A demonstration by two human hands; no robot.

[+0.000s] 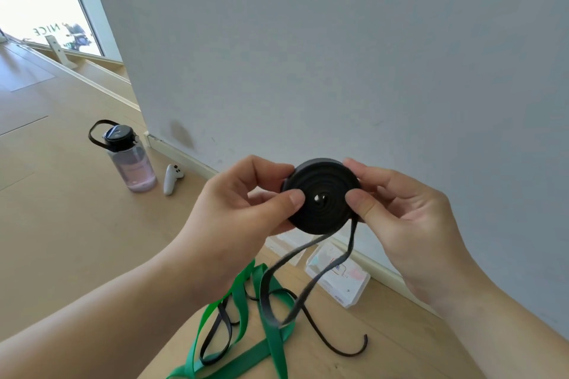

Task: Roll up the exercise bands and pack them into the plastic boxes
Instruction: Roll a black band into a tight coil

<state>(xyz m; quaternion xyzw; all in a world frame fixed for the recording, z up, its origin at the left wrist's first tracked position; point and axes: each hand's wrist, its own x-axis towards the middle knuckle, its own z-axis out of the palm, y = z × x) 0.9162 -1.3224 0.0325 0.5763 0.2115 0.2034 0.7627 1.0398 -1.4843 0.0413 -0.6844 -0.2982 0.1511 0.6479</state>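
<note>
Pale grey wall fills most of the view ahead, meeting a light wooden floor at a skirting board. Person's two bare forearms reach in from below. Left hand and right hand are raised in front of the wall, both gripping the same thing: a black exercise band wound into a flat, tight coil. Each thumb presses on the coil's near face, left thumb at its left edge, right thumb at its right edge, with the fingers curled round behind the rim. Coil is held in the air, well above the floor. Its unrolled tail hangs from the lower right edge down to the boards, where black strap lies in loose loops. Green band, wider, lies unrolled on the floor beneath the hands, tangled with the black loops. Clear plastic box sits on the floor against the skirting, beyond the bands; contents blurred. Off to the left, near the wall corner, a clear water bottle with black lid and carry loop stands upright. Just beside it, a white handheld controller lies on the floor.
</note>
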